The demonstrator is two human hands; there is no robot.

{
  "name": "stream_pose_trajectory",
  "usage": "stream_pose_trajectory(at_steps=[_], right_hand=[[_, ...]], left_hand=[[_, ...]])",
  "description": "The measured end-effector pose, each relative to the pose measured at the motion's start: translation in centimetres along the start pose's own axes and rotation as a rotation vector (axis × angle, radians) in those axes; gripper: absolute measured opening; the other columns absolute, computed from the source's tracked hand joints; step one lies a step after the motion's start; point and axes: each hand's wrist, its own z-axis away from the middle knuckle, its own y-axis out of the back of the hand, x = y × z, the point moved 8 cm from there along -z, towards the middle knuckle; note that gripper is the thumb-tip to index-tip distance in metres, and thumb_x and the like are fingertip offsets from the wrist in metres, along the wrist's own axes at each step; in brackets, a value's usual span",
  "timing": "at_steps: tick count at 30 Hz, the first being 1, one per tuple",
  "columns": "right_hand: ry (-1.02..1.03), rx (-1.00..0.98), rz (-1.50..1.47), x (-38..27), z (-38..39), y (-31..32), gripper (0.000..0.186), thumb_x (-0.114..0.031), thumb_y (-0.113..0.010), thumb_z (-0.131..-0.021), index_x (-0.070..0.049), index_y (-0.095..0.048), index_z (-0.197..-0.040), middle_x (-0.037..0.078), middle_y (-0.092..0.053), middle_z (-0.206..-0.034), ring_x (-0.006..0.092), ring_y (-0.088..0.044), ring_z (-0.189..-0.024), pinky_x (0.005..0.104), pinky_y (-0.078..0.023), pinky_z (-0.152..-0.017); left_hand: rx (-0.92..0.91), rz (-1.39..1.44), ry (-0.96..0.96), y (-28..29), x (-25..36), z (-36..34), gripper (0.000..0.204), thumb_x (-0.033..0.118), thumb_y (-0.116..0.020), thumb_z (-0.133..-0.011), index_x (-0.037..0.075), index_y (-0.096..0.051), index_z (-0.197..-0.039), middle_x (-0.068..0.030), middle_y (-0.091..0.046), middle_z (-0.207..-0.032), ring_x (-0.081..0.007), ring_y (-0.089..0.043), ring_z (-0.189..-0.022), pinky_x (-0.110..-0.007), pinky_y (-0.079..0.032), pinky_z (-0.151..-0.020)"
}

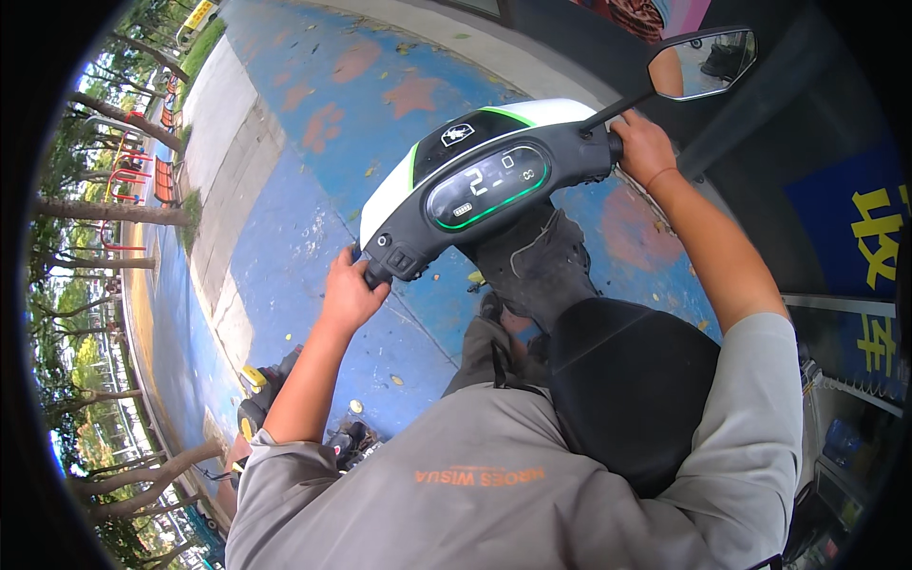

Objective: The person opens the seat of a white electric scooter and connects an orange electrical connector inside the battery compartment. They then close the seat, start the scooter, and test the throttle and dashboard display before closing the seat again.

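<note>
A white, black and green scooter handlebar console (pixel 484 166) with a lit display spans the middle. My left hand (pixel 353 290) is closed round the left grip (pixel 378 277), just below a switch cluster. My right hand (pixel 644 149) is closed round the right grip (pixel 615 149), under a mirror (pixel 701 65) on a black stalk. A black seat (pixel 632 389) lies at the right of my body. One of my feet (pixel 490 309) shows on the ground to the left of the scooter's dark front column (pixel 532 256).
A blue painted pavement (pixel 285 313) with orange shapes and a pale strip (pixel 218 133) runs ahead. Trees, red benches (pixel 163 180) and play equipment line the left. A dark wall with a blue sign (pixel 855 218) is close on the right. Another vehicle's parts (pixel 261 399) show at the lower left.
</note>
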Motion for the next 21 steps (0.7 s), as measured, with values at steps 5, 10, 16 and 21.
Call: stream_pose_trajectory(at_steps=[5, 10, 16, 21], right_hand=[[-0.011, 0.012, 0.01, 0.2, 0.2, -0.3, 0.021, -0.001, -0.076, -0.079, -0.011, -0.074, -0.097, 0.01, -0.068, -0.146, 0.0351, -0.076, -0.102, 0.0492, -0.061, -0.09], [0.0, 0.026, 0.01, 0.1, 0.1, -0.1, 0.021, -0.001, -0.076, -0.079, -0.011, -0.073, -0.097, 0.012, -0.069, -0.142, 0.0355, -0.076, -0.102, 0.0497, -0.061, -0.089], [0.027, 0.005, -0.01, -0.8, 0.5, 1.2, 0.04, -0.009, -0.082, -0.077, -0.012, -0.072, -0.116, 0.011, -0.068, -0.136, 0.0358, -0.07, -0.116, 0.0495, -0.056, -0.097], [0.094, -0.21, -0.078, -1.9, 1.1, 2.6, 0.088, -0.036, -0.099, -0.069, -0.01, -0.062, -0.145, 0.012, -0.065, -0.134, 0.0371, -0.061, -0.128, 0.0483, -0.046, -0.107]], left_hand=[[0.126, 0.09, -0.088, -0.4, -0.5, 0.0, 0.041, 0.021, -0.084, -0.077, -0.006, -0.08, -0.107, -0.036, -0.061, -0.148, -0.0546, -0.063, -0.13, -0.056, -0.053, -0.114], [0.125, 0.1, -0.069, -0.1, -0.1, 0.1, 0.041, 0.02, -0.084, -0.075, -0.007, -0.079, -0.106, -0.0362, -0.061, -0.148, -0.0545, -0.063, -0.13, -0.056, -0.053, -0.114], [0.124, 0.085, -0.049, -0.4, -0.5, 0.0, 0.041, 0.02, -0.085, -0.074, -0.006, -0.08, -0.106, -0.0352, -0.062, -0.148, -0.0542, -0.063, -0.131, -0.056, -0.053, -0.114], [0.116, 0.084, -0.011, -0.5, -0.9, 0.1, 0.042, 0.021, -0.085, -0.074, -0.005, -0.08, -0.107, -0.0352, -0.061, -0.149, -0.0542, -0.063, -0.131, -0.056, -0.053, -0.114]])
